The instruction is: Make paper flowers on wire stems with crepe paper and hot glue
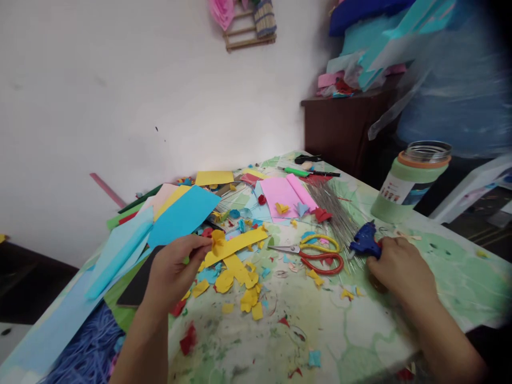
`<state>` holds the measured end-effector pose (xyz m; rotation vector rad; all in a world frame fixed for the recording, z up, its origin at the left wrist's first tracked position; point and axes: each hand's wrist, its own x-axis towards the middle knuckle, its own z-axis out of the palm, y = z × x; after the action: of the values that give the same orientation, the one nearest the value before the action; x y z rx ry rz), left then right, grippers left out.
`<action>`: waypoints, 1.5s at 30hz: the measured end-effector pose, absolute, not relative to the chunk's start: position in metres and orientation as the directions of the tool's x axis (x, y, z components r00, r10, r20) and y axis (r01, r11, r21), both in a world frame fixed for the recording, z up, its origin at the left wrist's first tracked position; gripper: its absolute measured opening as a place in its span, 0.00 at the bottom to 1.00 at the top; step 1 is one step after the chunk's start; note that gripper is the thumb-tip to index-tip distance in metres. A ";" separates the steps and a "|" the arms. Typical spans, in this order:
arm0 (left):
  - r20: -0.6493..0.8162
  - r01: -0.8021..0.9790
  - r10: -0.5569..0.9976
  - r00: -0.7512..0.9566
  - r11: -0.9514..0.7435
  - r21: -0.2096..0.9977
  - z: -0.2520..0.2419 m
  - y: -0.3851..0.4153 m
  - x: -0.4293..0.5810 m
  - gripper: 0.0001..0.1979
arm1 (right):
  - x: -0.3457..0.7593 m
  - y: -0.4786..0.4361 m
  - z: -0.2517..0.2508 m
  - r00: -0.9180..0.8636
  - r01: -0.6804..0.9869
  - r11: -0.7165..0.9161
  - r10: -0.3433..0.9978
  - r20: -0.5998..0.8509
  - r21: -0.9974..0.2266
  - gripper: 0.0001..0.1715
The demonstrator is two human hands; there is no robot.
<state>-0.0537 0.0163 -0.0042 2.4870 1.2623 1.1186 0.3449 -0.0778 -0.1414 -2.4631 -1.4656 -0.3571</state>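
Note:
Pinched between the thumb and fingertips of my left hand is a small yellow paper flower, raised over the paper pieces. A yellow paper strip and several yellow paper petals lie just beyond and below it. My right hand is closed at a blue glue gun on the right side of the table; the palm hides part of the tool. Scissors with one yellow and one red handle lie between my hands, blades pointing left.
Colored paper sheets are stacked at the left, near blue yarn. Thin wires, pink paper and a green cutter lie toward the back. A green open-topped bottle stands at right. Paper scraps litter the patterned tablecloth.

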 end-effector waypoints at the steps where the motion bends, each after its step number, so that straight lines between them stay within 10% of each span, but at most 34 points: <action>1: 0.548 0.668 0.711 0.441 -0.668 0.328 -0.004 0.014 -0.052 0.06 | 0.346 -0.079 -0.137 0.453 0.888 -0.449 0.822 0.346 -0.097 0.07; 9: 0.284 0.670 0.619 0.732 -0.730 -0.134 -0.019 -0.003 -0.022 0.15 | 0.316 -0.101 -0.105 0.410 0.905 -0.287 0.783 0.467 -0.314 0.13; 19: 0.140 0.635 0.619 0.773 -0.754 -0.170 -0.047 -0.009 0.005 0.11 | 0.211 -0.124 -0.084 -0.021 0.724 0.392 0.834 0.551 -0.567 0.14; 45: 0.095 0.654 0.650 0.754 -0.728 -0.207 -0.045 -0.013 0.009 0.08 | 0.195 -0.107 -0.102 -0.038 0.785 0.309 0.889 0.456 -0.537 0.12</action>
<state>0.0086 -0.0127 -0.0455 3.1534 1.1903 0.0270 0.1947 -0.1067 -0.1025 -1.4944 -1.8357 0.1773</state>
